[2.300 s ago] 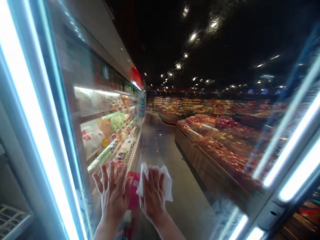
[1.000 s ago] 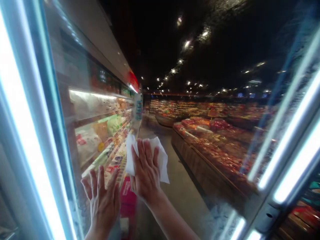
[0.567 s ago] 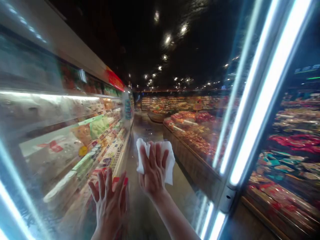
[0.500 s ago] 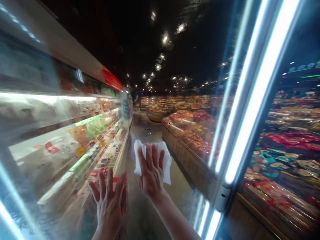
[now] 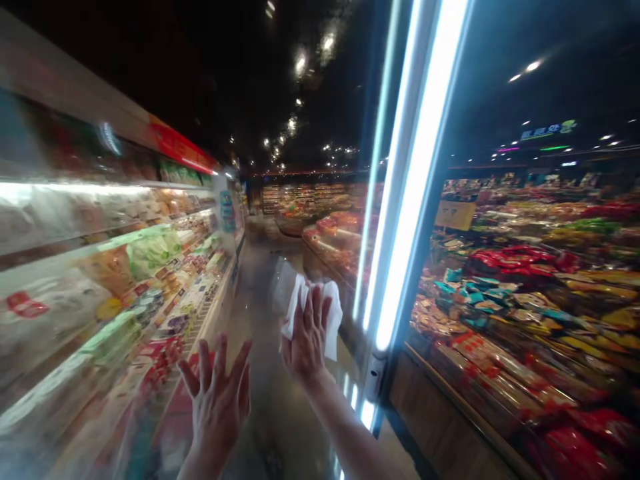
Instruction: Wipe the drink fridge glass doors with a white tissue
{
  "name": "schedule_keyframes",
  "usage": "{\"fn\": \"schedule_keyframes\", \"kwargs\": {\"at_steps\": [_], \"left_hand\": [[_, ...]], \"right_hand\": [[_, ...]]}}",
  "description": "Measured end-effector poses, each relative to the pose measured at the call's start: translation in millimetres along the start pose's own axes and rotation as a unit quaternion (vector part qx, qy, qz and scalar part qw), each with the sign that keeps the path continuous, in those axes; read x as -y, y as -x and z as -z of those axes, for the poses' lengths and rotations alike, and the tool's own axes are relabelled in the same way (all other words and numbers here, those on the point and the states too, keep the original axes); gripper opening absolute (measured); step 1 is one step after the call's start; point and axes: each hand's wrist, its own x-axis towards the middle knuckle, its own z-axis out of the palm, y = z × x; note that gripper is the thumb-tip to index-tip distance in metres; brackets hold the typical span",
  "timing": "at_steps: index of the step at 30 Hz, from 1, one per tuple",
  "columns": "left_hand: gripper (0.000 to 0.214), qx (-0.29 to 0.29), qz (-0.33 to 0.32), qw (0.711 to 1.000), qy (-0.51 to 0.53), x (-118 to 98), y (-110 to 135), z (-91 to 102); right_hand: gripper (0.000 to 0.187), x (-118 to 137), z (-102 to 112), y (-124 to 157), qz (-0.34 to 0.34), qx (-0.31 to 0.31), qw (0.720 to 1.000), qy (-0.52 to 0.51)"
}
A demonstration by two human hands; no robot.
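A thin white cloth (image 5: 332, 322) lies under the fingers of my right hand (image 5: 306, 340), which presses it flat against a sheet of glass; a faint reflection shows beside it. It could be cloth or paper; its weave is too fine to make out. My left hand (image 5: 217, 400) is held up lower and to the left, fingers spread, with nothing in it. Whether its fingertips touch the glass I cannot tell. Just right of my right hand, a bright upright light strip (image 5: 414, 193) runs along the frame at the glass edge.
Blurred shelves of packaged goods (image 5: 150, 247) stretch away on the left, seen in or through the glass. Beyond the light strip on the right is a wood-sided display bin (image 5: 450, 407) heaped with colourful packets (image 5: 515, 260). A yellow sign (image 5: 455, 215) stands above them.
The view has turned right, so the light strip and shelves sit further left. My right hand, with the cloth, is closer to the strip. My left hand keeps its spread pose.
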Motion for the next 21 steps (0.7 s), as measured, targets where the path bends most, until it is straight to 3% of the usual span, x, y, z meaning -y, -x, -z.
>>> {"fn": "schedule_keyframes", "kwargs": {"at_steps": [3,5,7,11,13,15,18,20,21], "left_hand": [[0.086,0.005,0.010,1.000,-0.006,-9,4,-6.6],[0.089,0.013,0.023,1.000,-0.011,-13,5,-8.4],[0.090,0.019,0.028,0.999,-0.015,-15,4,-8.9],[0.092,0.019,0.030,0.999,-0.021,-17,0,-9.3],[0.092,0.021,0.027,0.999,-0.024,-17,1,-9.3],[0.092,0.021,0.021,0.999,-0.027,-17,2,-8.7],[0.092,0.012,0.014,0.999,-0.042,-15,3,-5.7],[0.092,0.004,0.007,0.998,-0.054,-11,1,-1.7],[0.093,0.003,0.003,0.998,-0.057,-9,0,1.0]], "right_hand": [[0.077,-1,-8,73,0.008,0.000,1.000,0.016],[0.077,-6,-10,104,0.013,0.007,1.000,0.025],[0.076,-19,-6,97,0.014,0.005,1.000,0.018],[0.065,-53,14,20,-0.068,-0.058,0.996,-0.015],[0.060,-57,18,7,-0.104,-0.065,0.992,-0.020],[0.060,-48,14,28,-0.108,-0.059,0.992,-0.018],[0.061,-24,3,82,-0.119,-0.061,0.991,-0.016],[0.060,-15,-1,91,-0.138,-0.076,0.987,-0.022],[0.058,-16,-1,82,-0.142,-0.085,0.986,-0.027]]}}
